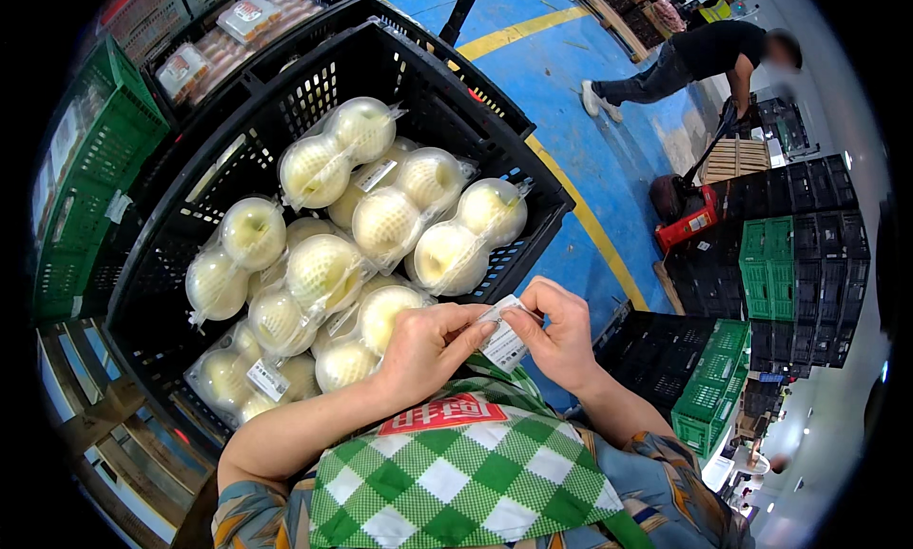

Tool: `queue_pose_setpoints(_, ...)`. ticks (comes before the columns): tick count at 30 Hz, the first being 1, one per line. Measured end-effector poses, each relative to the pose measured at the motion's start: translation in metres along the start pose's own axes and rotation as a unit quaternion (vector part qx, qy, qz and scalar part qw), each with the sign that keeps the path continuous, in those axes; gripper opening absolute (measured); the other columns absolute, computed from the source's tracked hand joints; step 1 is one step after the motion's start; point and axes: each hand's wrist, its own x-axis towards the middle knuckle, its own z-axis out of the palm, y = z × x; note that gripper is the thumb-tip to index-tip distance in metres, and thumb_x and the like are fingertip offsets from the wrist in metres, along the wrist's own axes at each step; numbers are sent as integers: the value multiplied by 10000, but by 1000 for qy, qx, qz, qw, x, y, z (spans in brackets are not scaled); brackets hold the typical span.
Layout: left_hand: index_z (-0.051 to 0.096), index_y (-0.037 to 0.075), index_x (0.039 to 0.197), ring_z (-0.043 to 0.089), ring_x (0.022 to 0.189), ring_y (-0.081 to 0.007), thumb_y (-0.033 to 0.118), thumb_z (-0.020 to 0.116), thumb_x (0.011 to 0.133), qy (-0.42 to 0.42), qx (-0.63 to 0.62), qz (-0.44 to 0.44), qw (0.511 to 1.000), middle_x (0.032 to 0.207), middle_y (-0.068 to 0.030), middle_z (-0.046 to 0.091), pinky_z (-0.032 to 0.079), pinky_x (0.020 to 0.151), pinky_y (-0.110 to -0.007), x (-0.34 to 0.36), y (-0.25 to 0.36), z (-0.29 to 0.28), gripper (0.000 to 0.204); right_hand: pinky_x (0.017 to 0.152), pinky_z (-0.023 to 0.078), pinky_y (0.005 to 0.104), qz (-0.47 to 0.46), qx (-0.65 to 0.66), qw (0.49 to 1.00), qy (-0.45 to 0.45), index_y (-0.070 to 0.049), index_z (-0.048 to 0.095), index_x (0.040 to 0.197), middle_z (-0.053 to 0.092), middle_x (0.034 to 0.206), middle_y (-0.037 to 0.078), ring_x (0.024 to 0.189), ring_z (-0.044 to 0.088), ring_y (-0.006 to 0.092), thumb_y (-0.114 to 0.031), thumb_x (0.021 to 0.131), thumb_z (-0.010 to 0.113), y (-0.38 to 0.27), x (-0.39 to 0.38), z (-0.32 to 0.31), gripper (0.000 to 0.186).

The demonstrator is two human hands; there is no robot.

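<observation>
Beyond the black crate, a broad blue floor with yellow lines; off to the right of that crate, tall stacks of black and green crates. Well past the crate, a person in dark clothes, bent forward. Left of the black crate, a green crate; near the black crate's closest side, a green-and-white checked apron. Inside the black crate, a heap of clear packs with pale round fruit in foam nets (some packs visibly labelled). By the black crate's near right edge, left hand and right hand, both half-curled, each with thumb and finger drawn together in a pinch. Between both, beside that same edge, a white printed label, gripped from either side.
</observation>
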Motion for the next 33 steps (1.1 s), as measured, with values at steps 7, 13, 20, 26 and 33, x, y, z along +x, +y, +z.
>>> queue_pose_setpoints(7, 645, -31, 867, 589, 547, -116, 63, 609, 810, 24, -12, 17, 999, 654, -92, 618, 454, 488, -239, -1, -5, 0, 115, 466, 348, 280, 50, 9, 998, -42, 13, 510, 681, 479, 580, 82, 520, 437, 129, -157, 806, 631, 8, -3, 1, 243)
queue_pose_setpoints(13, 648, -21, 871, 583, 500, -112, 67, 602, 814, 47, -65, -39, 996, 652, -101, 625, 455, 457, -237, 0, -3, -3, 114, 520, 412, 238, 72, 112, 983, -124, 34, 569, 809, 582, 674, 70, 632, 503, 62, -132, 837, 566, 25, -8, -7, 169)
queue_pose_setpoints(20, 647, -25, 901, 572, 507, -83, 84, 591, 833, 37, -75, -48, 995, 630, -79, 620, 456, 456, -220, 0, -3, -5, 140, 498, 401, 234, 126, 139, 975, -120, 33, 563, 788, 567, 637, 31, 603, 474, 34, -153, 857, 564, 17, -13, -9, 198)
queue_pose_setpoints(26, 648, -27, 902, 566, 514, -75, 88, 589, 838, 42, -90, -57, 993, 624, -63, 617, 460, 469, -215, 1, -5, -3, 145, 475, 386, 235, 127, 114, 982, -79, 19, 552, 755, 558, 613, 27, 580, 468, 30, -156, 862, 560, 20, -16, -7, 205)
queue_pose_setpoints(33, 646, -36, 897, 590, 583, -80, 90, 662, 783, 16, -58, -13, 998, 719, -70, 653, 476, 529, -210, 0, -2, -7, 171, 474, 380, 243, 129, 68, 987, -71, 19, 537, 730, 540, 586, 38, 551, 468, 40, -147, 856, 563, 19, -17, -8, 210)
